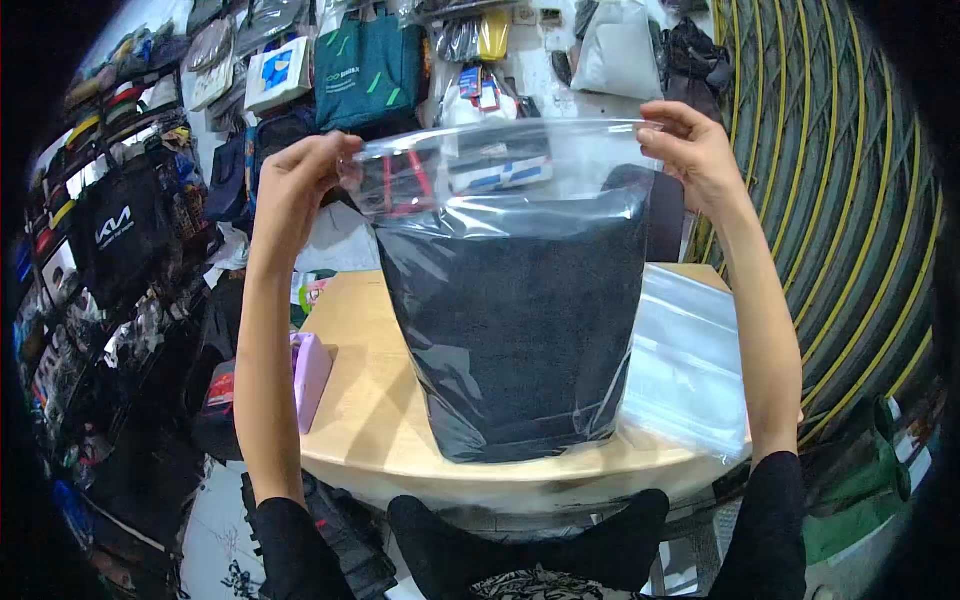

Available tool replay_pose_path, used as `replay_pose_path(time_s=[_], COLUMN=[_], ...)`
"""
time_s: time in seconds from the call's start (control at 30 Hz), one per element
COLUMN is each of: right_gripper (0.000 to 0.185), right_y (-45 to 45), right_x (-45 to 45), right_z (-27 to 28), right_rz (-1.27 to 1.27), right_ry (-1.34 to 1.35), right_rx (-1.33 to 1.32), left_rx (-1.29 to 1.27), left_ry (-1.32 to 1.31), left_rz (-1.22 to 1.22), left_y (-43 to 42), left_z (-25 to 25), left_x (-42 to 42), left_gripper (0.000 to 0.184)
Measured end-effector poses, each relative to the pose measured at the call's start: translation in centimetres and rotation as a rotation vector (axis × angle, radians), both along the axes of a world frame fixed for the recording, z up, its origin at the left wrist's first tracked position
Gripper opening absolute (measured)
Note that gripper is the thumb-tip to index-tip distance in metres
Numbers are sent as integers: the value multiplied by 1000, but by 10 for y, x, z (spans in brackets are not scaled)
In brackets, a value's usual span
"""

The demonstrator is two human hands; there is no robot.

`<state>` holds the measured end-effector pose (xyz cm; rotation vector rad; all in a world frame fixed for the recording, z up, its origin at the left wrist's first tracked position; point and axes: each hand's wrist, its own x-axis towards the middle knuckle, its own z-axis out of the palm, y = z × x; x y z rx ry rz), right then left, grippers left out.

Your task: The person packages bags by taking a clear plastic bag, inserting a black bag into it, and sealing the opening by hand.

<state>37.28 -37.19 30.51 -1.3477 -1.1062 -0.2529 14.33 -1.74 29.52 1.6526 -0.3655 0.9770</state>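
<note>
A clear plastic bag (600, 150) stands upright over the wooden table (350, 370), with a black fabric item (515, 330) inside its lower part. The bag's top rim is stretched wide between both hands. At its upper left corner my left hand (312, 170) is closed on the film. My right hand (690, 150) pinches the upper right corner between thumb and fingers. The bag's bottom meets the table near the front edge. Flat clear plastic bags (690, 360) lie on the table to the right.
A purple case (312, 380) is at the table's left edge. Bags hang on the back wall, among them a green one (368, 70). Racks of goods, with a black KIA bag (122, 235), fill the left. A folding metal gate (830, 200) stands at the right.
</note>
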Motion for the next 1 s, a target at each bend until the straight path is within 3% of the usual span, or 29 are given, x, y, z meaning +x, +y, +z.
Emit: replay_pose_path(time_s=[0.07, 0.2, 0.43, 0.63, 0.77, 0.9, 1.0], right_gripper=[39, 42, 49, 32, 17, 14, 17], right_y=[0, 0, 5, -2, -8, -11, -13], right_x=[-2, -1, 15, 8, 21, 20, 17], right_z=[-1, -2, -3, 1, -3, -9, -16], right_rz=[11, 70, 149, 37, 121, -35, 83], right_ry=[13, 47, 88, 5, -89, -325, -277], right_rx=[4, 35, 123, 72, 78, 76, 113], left_rx=[101, 160, 143, 164, 257, 442, 455], left_ry=[22, -47, 128, 142, 113, -63, -97], left_rz=[157, 139, 234, 332, 346, 317, 353], left_y=[-2, -4, -3, -9, -6, 8, 2], left_z=[-1, 0, 6, 14, 18, 9, 5], left_x=[2, 5, 0, -7, -9, -7, -10], left_gripper=[29, 36, 33, 27, 20, 18, 15])
